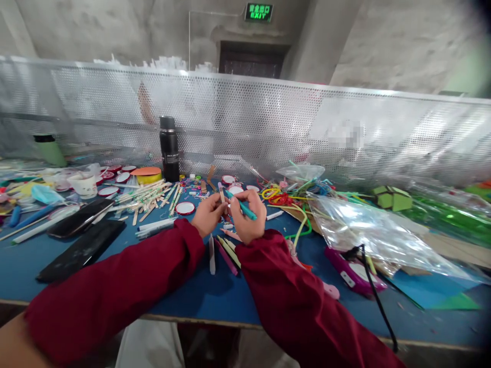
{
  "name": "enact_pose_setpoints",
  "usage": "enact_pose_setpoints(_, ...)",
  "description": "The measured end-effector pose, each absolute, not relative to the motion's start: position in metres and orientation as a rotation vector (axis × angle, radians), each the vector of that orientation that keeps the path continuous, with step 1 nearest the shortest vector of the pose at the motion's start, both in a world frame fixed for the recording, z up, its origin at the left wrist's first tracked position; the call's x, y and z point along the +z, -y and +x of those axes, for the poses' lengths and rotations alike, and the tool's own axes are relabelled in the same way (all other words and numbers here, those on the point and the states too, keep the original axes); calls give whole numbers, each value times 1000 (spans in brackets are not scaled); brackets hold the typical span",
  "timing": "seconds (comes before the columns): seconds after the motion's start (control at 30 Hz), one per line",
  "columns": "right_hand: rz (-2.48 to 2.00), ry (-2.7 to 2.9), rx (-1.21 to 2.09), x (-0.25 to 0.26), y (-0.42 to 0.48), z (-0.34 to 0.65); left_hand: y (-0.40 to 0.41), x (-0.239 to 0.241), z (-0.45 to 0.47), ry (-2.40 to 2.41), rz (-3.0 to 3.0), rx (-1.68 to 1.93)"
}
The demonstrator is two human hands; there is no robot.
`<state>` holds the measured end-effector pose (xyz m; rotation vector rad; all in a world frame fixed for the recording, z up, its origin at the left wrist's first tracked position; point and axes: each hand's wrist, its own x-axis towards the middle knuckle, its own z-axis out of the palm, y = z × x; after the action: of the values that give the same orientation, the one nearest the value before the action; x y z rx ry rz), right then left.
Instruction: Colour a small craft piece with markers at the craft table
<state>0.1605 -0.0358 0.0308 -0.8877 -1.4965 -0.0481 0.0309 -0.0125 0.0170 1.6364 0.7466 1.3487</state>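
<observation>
My left hand [207, 215] is closed around a small wooden craft stick [221, 191], held upright with its tip showing above my fingers. My right hand [251, 217] grips a teal marker [247, 209], its front end close to the stick. Fingers hide where the two may touch. Below my hands on the blue table [203, 301] lie a pale marker [212, 254], a pink marker [225, 257] and yellowish markers [232, 249]. Several white-and-blue pens [156, 227] rest beside my left sleeve.
Loose craft sticks [148, 199], a black bottle [169, 149], a paper cup [84, 185] and a black phone [81, 250] stand or lie leftward. Rightward are coloured pipe cleaners [282, 196], plastic wrap [376, 235] and a purple device [355, 273]. A perforated metal screen [245, 122] borders the back.
</observation>
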Motion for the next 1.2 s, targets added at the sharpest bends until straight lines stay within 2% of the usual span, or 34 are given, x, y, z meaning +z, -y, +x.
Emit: enact_pose_setpoints(1.2,-908,1585,-73,25,37,157,13,14,31,-735,1644,1389)
